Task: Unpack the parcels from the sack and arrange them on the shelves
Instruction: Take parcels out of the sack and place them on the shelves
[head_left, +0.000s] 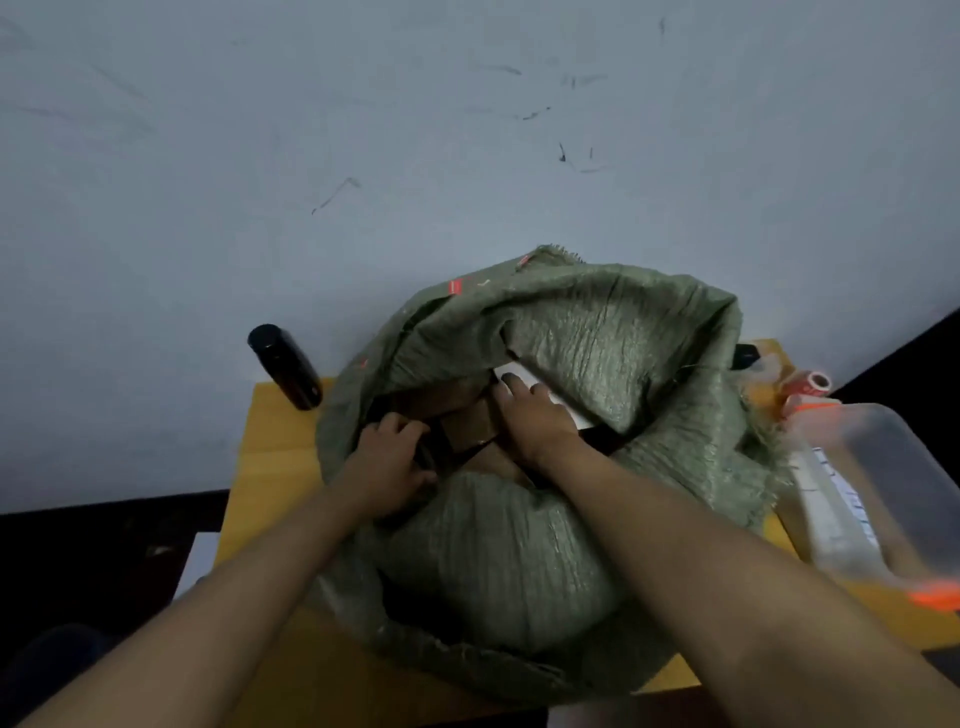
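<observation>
1. Green woven sack (545, 545) standing mouth-open at the middle of the yellow bench (270, 457), filling most of its top.
2. Brown parcels (470, 426) packed inside the sack's mouth, a white-faced one (519, 375) toward the far side.
3. Left hand (387, 467) inside the mouth at its left rim, fingers curled around a dark parcel edge.
4. Right hand (535, 421) reaching in, fingers straight, pressing flat on the white-faced parcel.
5. Black bottle (285, 366) at the far left corner.
6. Clear plastic tub (878, 499) with orange clips along the right edge.
</observation>
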